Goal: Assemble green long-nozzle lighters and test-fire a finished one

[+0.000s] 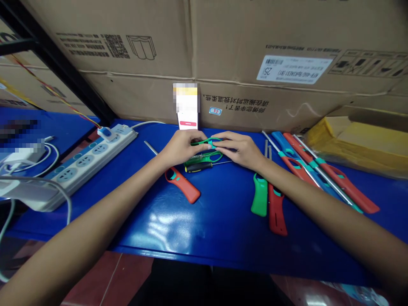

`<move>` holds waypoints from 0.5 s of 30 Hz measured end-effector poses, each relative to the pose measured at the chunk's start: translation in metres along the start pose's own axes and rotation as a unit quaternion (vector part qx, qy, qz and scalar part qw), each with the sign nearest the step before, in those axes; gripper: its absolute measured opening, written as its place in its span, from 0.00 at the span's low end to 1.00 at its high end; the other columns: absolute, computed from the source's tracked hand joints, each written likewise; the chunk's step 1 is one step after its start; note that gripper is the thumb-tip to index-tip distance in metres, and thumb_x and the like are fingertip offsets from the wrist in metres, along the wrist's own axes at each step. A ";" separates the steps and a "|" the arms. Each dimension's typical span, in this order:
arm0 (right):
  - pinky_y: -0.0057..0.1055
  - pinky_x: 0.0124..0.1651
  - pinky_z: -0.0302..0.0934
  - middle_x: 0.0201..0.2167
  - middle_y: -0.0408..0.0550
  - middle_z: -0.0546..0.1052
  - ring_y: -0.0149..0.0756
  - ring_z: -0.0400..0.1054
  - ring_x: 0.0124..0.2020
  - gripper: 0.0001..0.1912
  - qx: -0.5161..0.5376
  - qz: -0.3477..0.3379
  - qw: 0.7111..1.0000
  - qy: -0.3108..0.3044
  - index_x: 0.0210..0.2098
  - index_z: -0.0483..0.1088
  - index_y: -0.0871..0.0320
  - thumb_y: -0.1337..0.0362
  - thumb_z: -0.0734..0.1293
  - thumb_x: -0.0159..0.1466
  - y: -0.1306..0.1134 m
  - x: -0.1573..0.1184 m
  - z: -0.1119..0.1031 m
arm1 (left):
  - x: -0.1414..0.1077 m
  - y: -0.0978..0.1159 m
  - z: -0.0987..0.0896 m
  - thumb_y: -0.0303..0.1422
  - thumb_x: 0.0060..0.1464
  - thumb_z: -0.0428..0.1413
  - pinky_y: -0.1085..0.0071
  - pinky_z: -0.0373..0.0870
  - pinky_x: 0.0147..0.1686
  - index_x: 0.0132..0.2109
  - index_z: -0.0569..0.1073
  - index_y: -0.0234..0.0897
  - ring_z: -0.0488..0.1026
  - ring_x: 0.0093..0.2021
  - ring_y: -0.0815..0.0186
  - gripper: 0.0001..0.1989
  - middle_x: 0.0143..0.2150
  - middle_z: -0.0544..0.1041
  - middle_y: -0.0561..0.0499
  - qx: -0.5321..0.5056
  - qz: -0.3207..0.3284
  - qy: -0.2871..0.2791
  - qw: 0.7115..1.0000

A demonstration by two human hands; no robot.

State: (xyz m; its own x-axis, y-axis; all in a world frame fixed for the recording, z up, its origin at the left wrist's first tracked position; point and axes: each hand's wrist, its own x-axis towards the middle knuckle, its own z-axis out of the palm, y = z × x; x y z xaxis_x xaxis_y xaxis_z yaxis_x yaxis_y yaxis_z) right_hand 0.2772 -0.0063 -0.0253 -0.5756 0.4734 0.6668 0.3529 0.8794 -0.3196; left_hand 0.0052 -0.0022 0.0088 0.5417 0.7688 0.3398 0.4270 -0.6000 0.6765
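Both hands meet near the back of the blue table. My left hand (183, 146) and my right hand (242, 148) pinch a green lighter part with a teal piece (211, 143) between their fingertips. Just below it lie another green shell (217, 158) and a black and yellow screwdriver (198, 167). An orange-red lighter (185, 187) rests in front of my left hand. Under my right forearm are a green lighter (259, 197) and a red lighter (276, 214), side by side.
Several red and blue lighters (353, 191) lie at the right, by an open yellow-taped box (366, 140). A lit phone (188, 106) leans on a large carton (143, 93). A white power strip (92, 163) with cables stretches across the left.
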 end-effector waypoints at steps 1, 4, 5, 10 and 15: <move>0.47 0.63 0.80 0.61 0.51 0.86 0.45 0.84 0.60 0.12 0.000 0.002 1.000 -0.001 0.56 0.86 0.48 0.65 0.72 0.78 0.000 0.000 0.000 | -0.001 0.002 0.000 0.47 0.67 0.66 0.68 0.70 0.39 0.44 0.85 0.37 0.78 0.37 0.63 0.16 0.38 0.86 0.50 0.001 0.002 -0.005 1.000; 0.47 0.63 0.80 0.61 0.50 0.86 0.45 0.83 0.59 0.12 0.001 0.003 1.000 -0.005 0.56 0.87 0.48 0.64 0.72 0.78 0.000 0.000 -0.001 | -0.002 0.005 0.000 0.46 0.68 0.65 0.68 0.69 0.38 0.45 0.85 0.36 0.78 0.36 0.63 0.16 0.37 0.86 0.50 -0.017 -0.005 -0.019 1.000; 0.47 0.62 0.80 0.61 0.50 0.86 0.45 0.83 0.59 0.12 0.001 0.002 1.000 -0.005 0.56 0.86 0.48 0.64 0.72 0.78 0.000 0.000 -0.001 | -0.002 0.006 0.001 0.46 0.68 0.65 0.68 0.70 0.38 0.45 0.85 0.36 0.78 0.37 0.63 0.16 0.37 0.86 0.50 -0.029 -0.008 -0.023 0.999; 0.45 0.62 0.79 0.58 0.52 0.87 0.45 0.84 0.58 0.09 0.009 -0.002 1.000 0.000 0.53 0.85 0.51 0.64 0.72 0.78 -0.003 0.001 -0.001 | -0.002 0.004 0.003 0.43 0.65 0.66 0.67 0.73 0.41 0.47 0.85 0.36 0.81 0.38 0.62 0.14 0.39 0.87 0.49 -0.044 -0.006 -0.020 0.999; 0.41 0.51 0.80 0.49 0.50 0.87 0.45 0.84 0.47 0.10 0.023 0.087 0.996 0.013 0.53 0.76 0.51 0.57 0.75 0.75 -0.003 -0.001 0.000 | -0.001 0.002 0.008 0.42 0.66 0.65 0.68 0.70 0.38 0.44 0.86 0.37 0.79 0.36 0.64 0.12 0.37 0.87 0.50 0.001 0.029 0.000 1.000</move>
State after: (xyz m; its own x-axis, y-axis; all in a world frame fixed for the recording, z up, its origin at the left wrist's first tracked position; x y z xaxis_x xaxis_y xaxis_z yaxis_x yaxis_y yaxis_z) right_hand 0.2767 -0.0095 -0.0256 -0.4896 0.6172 0.6160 0.4106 0.7864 -0.4615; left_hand 0.0114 -0.0057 0.0042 0.5654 0.7331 0.3780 0.3971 -0.6436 0.6543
